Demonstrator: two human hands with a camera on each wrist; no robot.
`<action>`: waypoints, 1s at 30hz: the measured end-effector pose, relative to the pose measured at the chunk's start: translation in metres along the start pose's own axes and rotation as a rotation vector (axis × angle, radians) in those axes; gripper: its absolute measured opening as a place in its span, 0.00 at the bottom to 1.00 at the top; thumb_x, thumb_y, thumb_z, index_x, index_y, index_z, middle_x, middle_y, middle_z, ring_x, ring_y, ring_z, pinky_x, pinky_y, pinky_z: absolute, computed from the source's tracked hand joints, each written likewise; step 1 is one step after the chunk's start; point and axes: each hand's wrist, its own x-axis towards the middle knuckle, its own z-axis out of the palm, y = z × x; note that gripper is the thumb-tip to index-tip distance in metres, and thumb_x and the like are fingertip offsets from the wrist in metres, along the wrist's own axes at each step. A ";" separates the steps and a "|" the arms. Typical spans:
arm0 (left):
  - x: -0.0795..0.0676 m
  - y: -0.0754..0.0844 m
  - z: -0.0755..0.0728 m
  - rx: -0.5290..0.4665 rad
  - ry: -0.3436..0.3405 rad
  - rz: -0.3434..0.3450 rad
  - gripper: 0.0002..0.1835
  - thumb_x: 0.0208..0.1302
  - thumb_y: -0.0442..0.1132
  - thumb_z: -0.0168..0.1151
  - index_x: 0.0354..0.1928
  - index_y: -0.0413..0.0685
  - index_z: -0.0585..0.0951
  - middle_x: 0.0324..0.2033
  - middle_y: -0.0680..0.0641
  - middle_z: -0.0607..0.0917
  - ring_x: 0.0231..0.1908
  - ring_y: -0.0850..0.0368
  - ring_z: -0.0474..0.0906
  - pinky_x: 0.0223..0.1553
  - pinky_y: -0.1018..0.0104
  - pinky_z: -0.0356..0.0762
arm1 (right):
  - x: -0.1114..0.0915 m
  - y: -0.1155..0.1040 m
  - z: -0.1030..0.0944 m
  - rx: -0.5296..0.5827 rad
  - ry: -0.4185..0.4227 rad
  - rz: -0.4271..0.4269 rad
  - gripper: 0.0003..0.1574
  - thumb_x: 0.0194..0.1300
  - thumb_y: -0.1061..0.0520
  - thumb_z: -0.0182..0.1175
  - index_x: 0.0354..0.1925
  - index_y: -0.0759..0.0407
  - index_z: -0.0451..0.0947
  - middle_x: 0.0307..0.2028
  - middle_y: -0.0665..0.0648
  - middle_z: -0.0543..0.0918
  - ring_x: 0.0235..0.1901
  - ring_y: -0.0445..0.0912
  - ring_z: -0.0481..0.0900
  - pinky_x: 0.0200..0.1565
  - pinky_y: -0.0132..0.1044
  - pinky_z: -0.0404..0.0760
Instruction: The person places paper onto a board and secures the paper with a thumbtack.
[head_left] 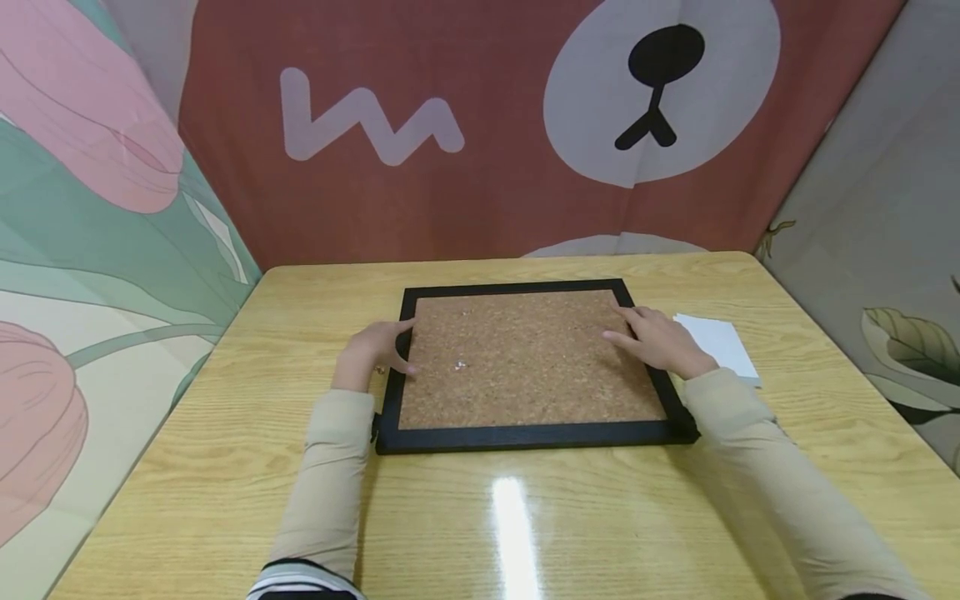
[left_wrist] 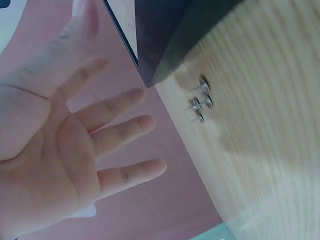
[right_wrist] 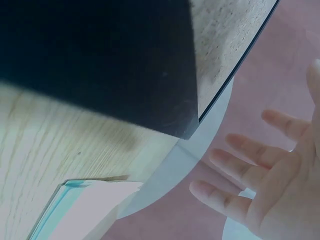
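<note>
A corkboard [head_left: 525, 358] with a black frame lies flat on the wooden table. My left hand [head_left: 372, 348] is at its left edge, thumb and fingers spread over the frame; in the left wrist view the palm shows bare. Over the right edge is my right hand [head_left: 660, 340], its fingertips reaching above the cork. The right wrist view shows those fingers apart, with nothing held. Several metal thumbtacks [left_wrist: 201, 100] lie on the table beside the board's left side. A small shiny cluster [head_left: 460, 365] sits on the left part of the cork.
A stack of white paper [head_left: 718, 346] lies right of the corkboard, partly behind my right wrist. The wooden table [head_left: 225, 433] extends around the board. A red cloth with a cartoon animal face [head_left: 480, 200] hangs behind it, with patterned cloths at both sides.
</note>
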 end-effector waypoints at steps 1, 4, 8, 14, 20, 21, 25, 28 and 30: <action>0.000 -0.001 0.000 0.012 -0.012 -0.005 0.49 0.46 0.43 0.70 0.68 0.50 0.52 0.62 0.36 0.60 0.52 0.41 0.68 0.50 0.51 0.67 | 0.000 0.001 0.000 0.003 -0.004 0.004 0.44 0.65 0.37 0.44 0.67 0.63 0.49 0.58 0.77 0.59 0.55 0.68 0.59 0.48 0.63 0.62; 0.000 -0.002 -0.001 0.045 -0.042 -0.022 0.48 0.47 0.42 0.69 0.68 0.51 0.52 0.61 0.36 0.62 0.48 0.43 0.72 0.48 0.52 0.69 | -0.002 0.003 -0.001 0.006 -0.021 0.019 0.44 0.65 0.36 0.43 0.67 0.62 0.49 0.59 0.77 0.57 0.56 0.69 0.57 0.47 0.64 0.62; 0.000 -0.004 0.000 0.068 -0.062 -0.036 0.49 0.47 0.41 0.69 0.69 0.53 0.51 0.61 0.35 0.62 0.54 0.41 0.66 0.49 0.51 0.67 | -0.005 0.007 -0.001 0.004 -0.038 0.043 0.44 0.65 0.36 0.42 0.66 0.65 0.51 0.59 0.77 0.57 0.56 0.69 0.57 0.47 0.63 0.63; 0.001 -0.005 0.002 0.057 -0.070 -0.059 0.47 0.48 0.41 0.69 0.68 0.54 0.53 0.62 0.36 0.60 0.58 0.40 0.61 0.51 0.50 0.66 | -0.009 0.013 0.001 -0.023 -0.042 0.068 0.43 0.65 0.37 0.43 0.62 0.70 0.57 0.56 0.78 0.61 0.54 0.69 0.60 0.47 0.63 0.64; 0.002 -0.005 0.003 0.077 -0.084 -0.075 0.46 0.48 0.40 0.68 0.68 0.51 0.54 0.63 0.37 0.59 0.59 0.40 0.59 0.51 0.51 0.66 | -0.014 0.019 0.000 -0.045 -0.031 0.085 0.40 0.65 0.39 0.46 0.60 0.70 0.61 0.54 0.78 0.64 0.51 0.68 0.64 0.43 0.61 0.67; 0.002 -0.005 0.004 0.078 -0.086 -0.078 0.45 0.48 0.40 0.68 0.68 0.51 0.55 0.63 0.37 0.59 0.59 0.40 0.59 0.51 0.51 0.66 | -0.015 0.020 -0.001 -0.050 -0.027 0.089 0.39 0.65 0.40 0.47 0.60 0.70 0.61 0.53 0.78 0.64 0.51 0.68 0.65 0.42 0.61 0.68; 0.004 -0.005 0.006 0.089 -0.089 -0.086 0.45 0.49 0.40 0.67 0.68 0.51 0.54 0.63 0.37 0.60 0.59 0.40 0.58 0.50 0.51 0.66 | -0.019 0.028 -0.005 -0.044 -0.006 0.097 0.32 0.65 0.50 0.51 0.56 0.75 0.63 0.49 0.78 0.69 0.45 0.66 0.70 0.41 0.58 0.70; 0.004 -0.005 0.008 0.083 -0.089 -0.102 0.44 0.50 0.39 0.66 0.68 0.51 0.54 0.63 0.37 0.60 0.60 0.41 0.57 0.51 0.52 0.66 | -0.022 0.037 -0.006 -0.039 0.039 0.096 0.27 0.62 0.57 0.55 0.51 0.79 0.65 0.44 0.78 0.72 0.40 0.65 0.73 0.40 0.56 0.71; 0.003 -0.004 0.007 0.083 -0.087 -0.109 0.43 0.51 0.38 0.66 0.68 0.50 0.54 0.63 0.37 0.60 0.60 0.41 0.57 0.52 0.52 0.65 | -0.023 0.042 -0.006 -0.046 0.074 0.102 0.25 0.59 0.61 0.57 0.47 0.81 0.67 0.41 0.78 0.73 0.37 0.65 0.75 0.39 0.55 0.72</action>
